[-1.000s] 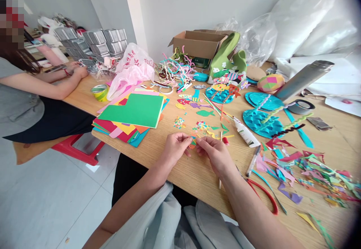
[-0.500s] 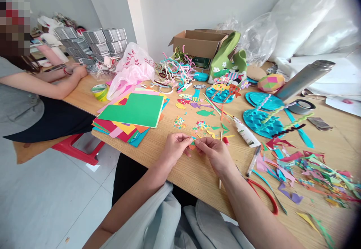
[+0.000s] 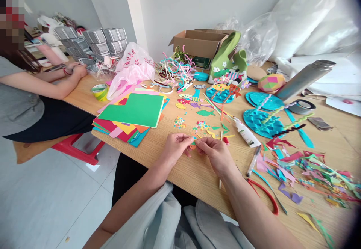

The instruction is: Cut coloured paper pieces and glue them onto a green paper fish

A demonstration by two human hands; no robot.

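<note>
Both hands meet near the table's front edge, pinching a small orange and green paper cutout (image 3: 193, 142). My left hand (image 3: 180, 142) grips its left side between thumb and finger. On the other side my right hand (image 3: 211, 149) is closed on it too; the fingers cover much of the piece, so its full shape is hidden. Just beyond lie two heaps of tiny paper dots (image 3: 202, 125). Farther up are a green paper fish (image 3: 205, 112) and several decorated paper fish. A white glue bottle (image 3: 246, 132) lies to the right of my right hand.
Coloured paper sheets (image 3: 135, 110) are stacked on the left. Red-handled scissors (image 3: 266, 196), a pen (image 3: 253, 161) and paper scraps (image 3: 321, 174) lie on the right. Blue craft discs (image 3: 262, 123) and a steel flask (image 3: 306, 78) stand behind. Another person's hands (image 3: 77, 70) rest at the far left.
My hands stay almost still, with the paper cutout between them. The other person at the left has shifted their head slightly.
</note>
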